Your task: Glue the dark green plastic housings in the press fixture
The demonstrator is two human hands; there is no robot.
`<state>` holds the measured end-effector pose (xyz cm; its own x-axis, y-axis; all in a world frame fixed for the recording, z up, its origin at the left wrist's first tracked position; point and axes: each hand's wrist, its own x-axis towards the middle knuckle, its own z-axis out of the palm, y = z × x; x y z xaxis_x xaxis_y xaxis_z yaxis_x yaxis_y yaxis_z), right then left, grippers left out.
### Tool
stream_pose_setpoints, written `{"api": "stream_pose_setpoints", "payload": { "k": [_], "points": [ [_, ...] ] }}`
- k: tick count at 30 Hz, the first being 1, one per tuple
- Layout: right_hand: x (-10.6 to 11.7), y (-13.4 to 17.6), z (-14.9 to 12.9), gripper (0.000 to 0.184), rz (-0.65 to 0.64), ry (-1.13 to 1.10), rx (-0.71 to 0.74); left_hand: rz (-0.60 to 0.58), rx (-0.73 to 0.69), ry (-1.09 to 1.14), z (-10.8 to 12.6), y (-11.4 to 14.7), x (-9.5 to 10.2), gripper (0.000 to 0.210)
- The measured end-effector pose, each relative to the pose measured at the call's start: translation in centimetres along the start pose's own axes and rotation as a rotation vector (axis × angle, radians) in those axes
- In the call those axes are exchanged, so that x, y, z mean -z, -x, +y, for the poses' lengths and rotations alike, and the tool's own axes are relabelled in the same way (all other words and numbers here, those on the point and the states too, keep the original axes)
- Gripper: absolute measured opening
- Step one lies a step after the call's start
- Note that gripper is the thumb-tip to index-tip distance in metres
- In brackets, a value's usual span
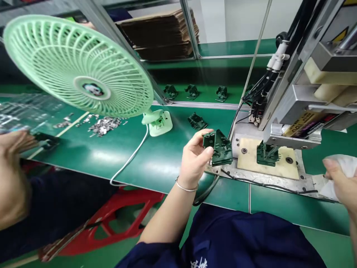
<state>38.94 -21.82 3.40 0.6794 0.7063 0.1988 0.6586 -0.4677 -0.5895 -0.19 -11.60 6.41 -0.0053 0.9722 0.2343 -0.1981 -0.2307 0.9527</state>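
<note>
The green table point(156, 156) is spread across the scene, with a press-like machine point(295, 141) mounted on its right side, presumably so that its head is carried over the pale plate point(247, 164) below. A pale green fan point(96, 87) is stood to the left, perhaps there so that both workplaces can be cooled. A red stool point(75, 238) is seen at the near left, and a cardboard stack point(164, 33) is kept on a far shelf. At the middle, a green part point(221, 149) is held above the table by the left hand point(196, 158), its grip closed with thumb and fingers about the part's left side, probably so that the rest is left exposed. By the right hand point(343, 182), partly cut off at the right edge, a white cloth-like sheet point(347, 163) seems to be pinched in a closed grip (its purpose cannot be told). At the far left, a dark part point(47, 140) is held by a co-worker's hand point(13, 143). A second green part point(264, 154) is set on the plate, apparently to be kept steady under the head; whether it is touched there is unclear. Another green part point(197, 121) is laid just beyond the left hand, and three more green parts point(192, 91) are spaced out farther back. Small metal pieces point(104, 125) are heaped loose near the fan, with no container seen around them.
</note>
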Motion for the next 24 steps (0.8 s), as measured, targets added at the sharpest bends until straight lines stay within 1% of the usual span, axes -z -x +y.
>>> {"api": "stream_pose_setpoints", "payload": {
  "k": [1, 2, 4, 6, 7, 10, 14, 16, 19, 24],
  "points": [
    [-0.4, 0.3, -0.8, 0.044, 0.020, 0.037, -0.017, 0.005, -0.008, -0.050, -0.8, -0.2, -0.1, 0.054],
    [-0.7, 0.6, -1.5, 0.044, 0.050, 0.069, 0.006, -0.009, -0.018, -0.108, -1.4, -0.2, -0.2, 0.051],
    [-1.1, 1.2, -2.4, 0.042, 0.099, 0.121, 0.139, -0.083, -0.028, -0.199, -2.1, -0.1, -0.3, 0.046],
    [-1.1, 1.5, -2.8, 0.043, 0.088, 0.153, 0.260, -0.175, -0.019, -0.234, -2.1, 0.0, -0.3, 0.044],
    [-1.0, 1.6, -2.9, 0.045, 0.072, 0.160, 0.285, -0.203, -0.014, -0.239, -2.0, 0.0, -0.3, 0.044],
    [-0.7, 1.4, -3.0, 0.050, 0.062, 0.183, 0.260, -0.231, -0.002, -0.242, -1.5, 0.0, -0.1, 0.044],
    [-0.4, 0.9, -2.8, 0.043, 0.038, 0.178, 0.139, -0.229, -0.010, -0.227, -1.4, -0.1, 0.0, 0.044],
    [-0.4, 0.8, -2.6, 0.044, 0.004, 0.168, 0.108, -0.233, -0.008, -0.224, -1.5, -0.1, -0.1, 0.044],
    [-0.4, 0.7, -2.1, 0.047, -0.006, 0.174, 0.139, -0.234, -0.010, -0.214, -1.5, 0.0, -0.1, 0.044],
    [-0.7, 0.7, -1.5, 0.047, 0.060, 0.205, 0.160, -0.208, -0.015, -0.215, -1.6, 0.0, -0.2, 0.044]
  ]
}}
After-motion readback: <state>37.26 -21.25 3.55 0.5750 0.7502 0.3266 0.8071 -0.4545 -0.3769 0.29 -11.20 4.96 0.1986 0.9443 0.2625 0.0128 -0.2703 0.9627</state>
